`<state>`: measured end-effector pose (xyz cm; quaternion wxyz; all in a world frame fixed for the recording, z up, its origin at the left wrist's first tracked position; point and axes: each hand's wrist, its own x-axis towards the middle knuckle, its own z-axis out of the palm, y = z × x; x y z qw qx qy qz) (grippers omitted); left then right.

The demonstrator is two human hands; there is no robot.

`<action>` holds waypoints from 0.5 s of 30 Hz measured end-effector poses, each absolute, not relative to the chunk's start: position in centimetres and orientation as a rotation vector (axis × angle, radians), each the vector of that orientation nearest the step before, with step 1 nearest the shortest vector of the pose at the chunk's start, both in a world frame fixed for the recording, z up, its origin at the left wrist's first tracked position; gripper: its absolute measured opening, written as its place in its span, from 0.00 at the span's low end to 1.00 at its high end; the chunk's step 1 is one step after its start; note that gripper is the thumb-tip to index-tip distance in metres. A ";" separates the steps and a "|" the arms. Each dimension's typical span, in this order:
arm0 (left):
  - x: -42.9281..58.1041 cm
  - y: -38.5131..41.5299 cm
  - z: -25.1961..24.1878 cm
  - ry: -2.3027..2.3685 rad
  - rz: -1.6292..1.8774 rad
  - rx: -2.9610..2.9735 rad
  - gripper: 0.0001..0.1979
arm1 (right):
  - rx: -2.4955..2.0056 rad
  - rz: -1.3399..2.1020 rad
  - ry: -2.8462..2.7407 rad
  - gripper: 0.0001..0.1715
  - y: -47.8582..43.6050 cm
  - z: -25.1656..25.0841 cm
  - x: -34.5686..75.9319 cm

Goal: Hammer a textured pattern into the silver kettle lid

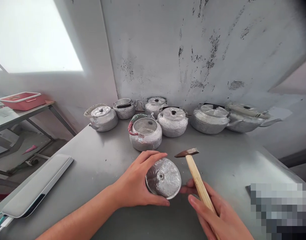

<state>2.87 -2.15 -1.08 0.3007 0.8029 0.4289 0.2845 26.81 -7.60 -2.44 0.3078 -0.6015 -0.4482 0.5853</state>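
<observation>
My left hand (140, 181) grips a round, dented metal lid (167, 176) by its edge, thumb and fingers around its left side. The lid is tilted toward me above the table, and a small round fitting sits at its middle. In my right hand (215, 211) is a hammer (197, 180) with a pale wooden handle and a narrow metal head, pointing up and away from me. The hammer head is apart from the lid. Just beyond my left hand stands a lidless kettle (146, 136) with a red, green and white wrapped handle.
Several dented metal kettles line the table's back, including a lidded one (172, 121) and a long-spouted one (247, 118). A long grey device (38, 186) with cables lies at left. A pink basket (24, 100) sits on a side table. The right corner is pixelated.
</observation>
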 end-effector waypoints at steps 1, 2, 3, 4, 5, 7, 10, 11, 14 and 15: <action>3.0 -2.3 -1.2 1.090 0.769 2.159 0.53 | -1.579 1.558 -1.200 0.35 -7.6 -2.7 26.7; 3.1 -2.5 -1.3 1.046 0.767 2.184 0.53 | -1.559 1.578 -1.200 0.35 -7.5 -2.8 26.6; 3.2 -2.7 -1.4 1.012 0.759 2.205 0.52 | -1.525 1.610 -1.196 0.34 -7.5 -2.9 26.6; 3.3 -2.8 -1.4 0.987 0.746 2.223 0.52 | -1.496 1.635 -1.182 0.33 -7.5 -3.0 26.5; 3.3 -2.9 -1.4 0.974 0.739 2.239 0.52 | -1.473 1.654 -1.167 0.32 -7.5 -3.0 26.5; 3.3 -3.0 -1.3 0.974 0.723 2.264 0.53 | -1.460 1.656 -1.144 0.30 -7.5 -2.9 26.5; 3.2 -3.0 -1.1 1.029 0.673 2.273 0.56 | -1.463 1.628 -1.128 0.28 -7.6 -2.7 26.7; 3.2 -3.0 -1.1 1.056 0.659 2.268 0.56 | -1.464 1.625 -1.127 0.27 -7.6 -2.6 26.7; 3.2 -2.9 -1.2 1.127 0.671 2.250 0.56 | -1.464 1.620 -1.170 0.23 -7.6 -2.3 26.7; 3.2 -2.9 -1.2 1.137 0.685 2.250 0.55 | -1.462 1.617 -1.195 0.22 -7.6 -2.3 26.7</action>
